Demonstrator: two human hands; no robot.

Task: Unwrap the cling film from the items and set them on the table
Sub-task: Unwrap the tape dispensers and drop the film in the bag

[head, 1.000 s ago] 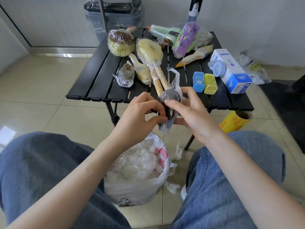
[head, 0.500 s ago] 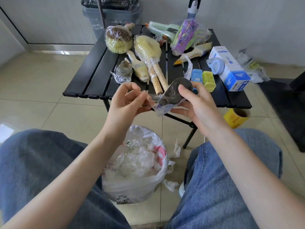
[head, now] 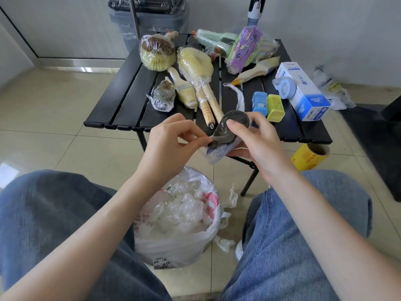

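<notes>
My right hand (head: 258, 144) grips a dark rounded item (head: 226, 132) half wrapped in cling film, just in front of the black slatted table (head: 121, 101). My left hand (head: 171, 144) pinches the film at the item's lower left end. A loose strip of cling film (head: 237, 95) rises behind the item. On the table lie wrapped brushes (head: 195, 68), a wrapped round brush (head: 157, 52), a small wrapped jar (head: 163, 96) and a wrapped purple pack (head: 245, 48). Unwrapped blue (head: 259, 101) and yellow (head: 275, 107) boxes sit to the right.
A white bag (head: 180, 222) full of crumpled film stands on the floor between my knees. A blue-white carton (head: 303, 92) with a tape dispenser (head: 285, 86) sits at the table's right. A yellow film roll (head: 310, 156) lies on the floor; a grey bin (head: 149, 20) stands behind.
Both hands lifted the dark item slightly and tilted it. The left hand pulled off to the left, then came back and pinched the film at the item's end.
</notes>
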